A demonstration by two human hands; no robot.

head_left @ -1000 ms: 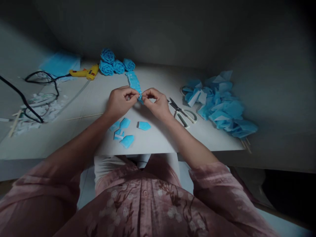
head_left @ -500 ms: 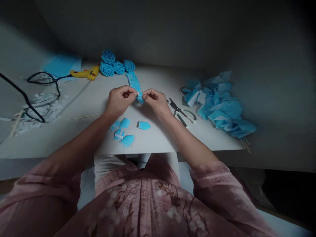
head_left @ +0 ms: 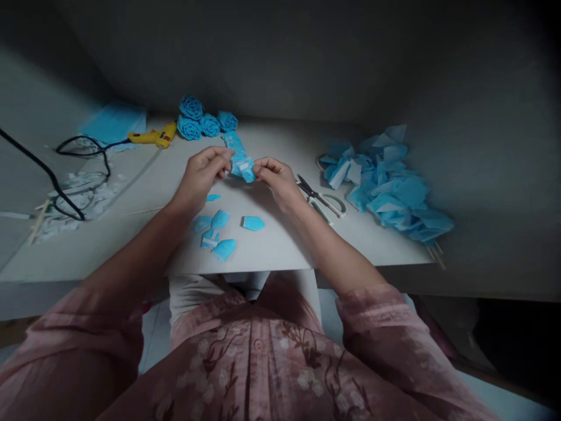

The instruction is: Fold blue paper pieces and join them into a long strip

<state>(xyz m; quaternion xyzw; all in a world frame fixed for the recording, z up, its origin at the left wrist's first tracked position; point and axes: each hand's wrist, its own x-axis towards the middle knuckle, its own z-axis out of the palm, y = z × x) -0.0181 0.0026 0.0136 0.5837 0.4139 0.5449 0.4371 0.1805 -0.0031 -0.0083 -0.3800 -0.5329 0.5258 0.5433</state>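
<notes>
A small blue piece with a white strip on it (head_left: 245, 167) is pinched at its right edge by my right hand (head_left: 276, 175). It lies over the near end of a crinkled blue strip (head_left: 234, 143). Left of these, the thumb and fingertips of my left hand (head_left: 205, 172) are pressed together beside the blue strip; what they hold, if anything, is too small to make out. Several blue cut pieces (head_left: 253, 223) lie on the table nearer to me, one of them with a white strip across it.
Blue rolled flowers (head_left: 191, 107) and a yellow glue gun (head_left: 160, 135) with a black cord lie at the back left, by blue sheets (head_left: 114, 121). White scraps (head_left: 94, 190) are at left. Scissors (head_left: 322, 199) and a blue crumpled heap (head_left: 394, 181) lie at right.
My left hand has moved left, away from my right hand, and its fingertips have come off the small piece. The white strip on that piece now shows more fully.
</notes>
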